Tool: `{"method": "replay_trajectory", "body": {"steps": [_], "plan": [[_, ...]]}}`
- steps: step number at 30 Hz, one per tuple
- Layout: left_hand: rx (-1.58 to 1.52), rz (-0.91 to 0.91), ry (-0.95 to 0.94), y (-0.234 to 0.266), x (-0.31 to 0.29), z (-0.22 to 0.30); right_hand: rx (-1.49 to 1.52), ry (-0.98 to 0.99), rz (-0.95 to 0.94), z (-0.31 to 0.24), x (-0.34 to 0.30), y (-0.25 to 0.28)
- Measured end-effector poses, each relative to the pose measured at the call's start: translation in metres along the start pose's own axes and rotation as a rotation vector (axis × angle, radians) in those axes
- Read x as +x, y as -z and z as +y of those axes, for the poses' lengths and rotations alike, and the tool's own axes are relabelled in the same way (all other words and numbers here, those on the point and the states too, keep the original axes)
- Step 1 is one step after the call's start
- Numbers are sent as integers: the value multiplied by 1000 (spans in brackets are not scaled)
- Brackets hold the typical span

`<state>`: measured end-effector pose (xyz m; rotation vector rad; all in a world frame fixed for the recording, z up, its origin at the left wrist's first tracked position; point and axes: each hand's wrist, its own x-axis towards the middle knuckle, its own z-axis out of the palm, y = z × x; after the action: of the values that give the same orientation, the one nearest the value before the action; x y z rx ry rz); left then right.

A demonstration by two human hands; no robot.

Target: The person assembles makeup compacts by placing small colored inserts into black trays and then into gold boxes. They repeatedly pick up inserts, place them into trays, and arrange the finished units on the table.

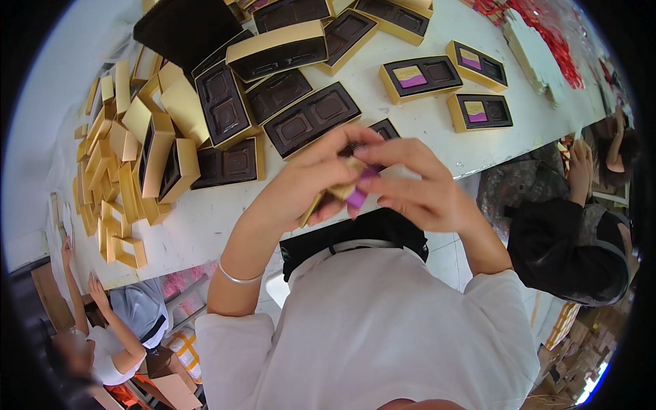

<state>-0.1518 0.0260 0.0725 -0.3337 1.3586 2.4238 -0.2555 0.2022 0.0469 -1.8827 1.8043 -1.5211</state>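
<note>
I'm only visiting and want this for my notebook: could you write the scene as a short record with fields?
Left hand: holding a gold-and-purple piece, blurred
Right hand: fingers on the same piece
Left wrist: silver bracelet
Surface: white table
Table, right: three gold boxes, each with one gold-and-purple card inside
Table, beyond the hands: open gold boxes with dark trays
Table, left: pile of gold box parts
Table, upper right: red strips
Nearby: other people on both sides

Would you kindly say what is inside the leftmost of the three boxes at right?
A black tray, its left well holding a purple-gold packet, its right empty; what lies beneath either is hidden.
</note>
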Motion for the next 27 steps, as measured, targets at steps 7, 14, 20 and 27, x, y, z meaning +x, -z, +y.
{"method": "replay_trajectory", "body": {"steps": [7,14,20,27], "plan": [[777,496,-156,4,-29,-28,-318,202,122,19,-9,-17],[1267,704,-387,11,-28,-73,-223,-35,-134,23,3,-35],[1148,658,-380,17,-20,-66,-369,-184,-158,27,13,-41],[1130,445,-159,12,-28,-51,-743,-260,350,37,-31,35]]}}
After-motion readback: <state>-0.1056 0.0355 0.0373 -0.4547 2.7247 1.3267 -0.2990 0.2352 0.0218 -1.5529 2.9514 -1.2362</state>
